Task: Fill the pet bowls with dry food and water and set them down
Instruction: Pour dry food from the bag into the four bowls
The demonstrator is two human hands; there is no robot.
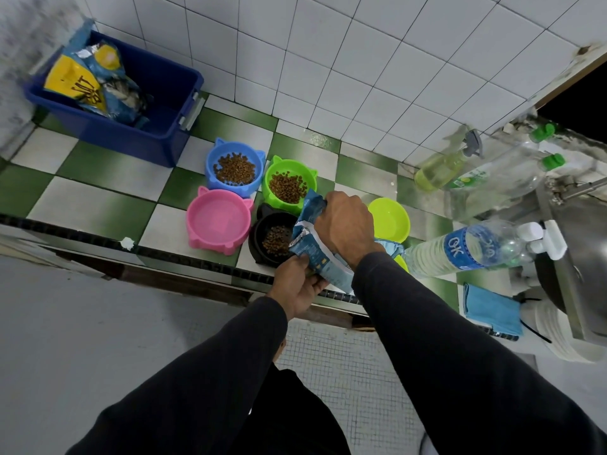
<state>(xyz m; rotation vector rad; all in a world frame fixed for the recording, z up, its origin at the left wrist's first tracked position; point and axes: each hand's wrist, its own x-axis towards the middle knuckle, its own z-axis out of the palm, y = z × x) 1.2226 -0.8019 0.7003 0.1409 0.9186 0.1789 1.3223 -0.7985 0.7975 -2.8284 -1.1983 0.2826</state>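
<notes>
Counter (98,172) — green-white checks — white-tiled wall (361,60).

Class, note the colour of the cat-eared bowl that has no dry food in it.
Pink: the empty cat-eared bowl on the checkered counter, clearest in the head view.

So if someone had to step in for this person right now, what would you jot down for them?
Hands: both hold the blue food bag tilted over the black bowl. Right hand grips its top, left hand grips lower down.
Done: kibble lies in the blue bowl, the green bowl and the black bowl.
Left: the pink bowl and the yellow-green bowl hold no kibble. Whether either holds water cannot be told. The labelled water bottle lies on the counter by the sink. Then set the bowls down.
</notes>
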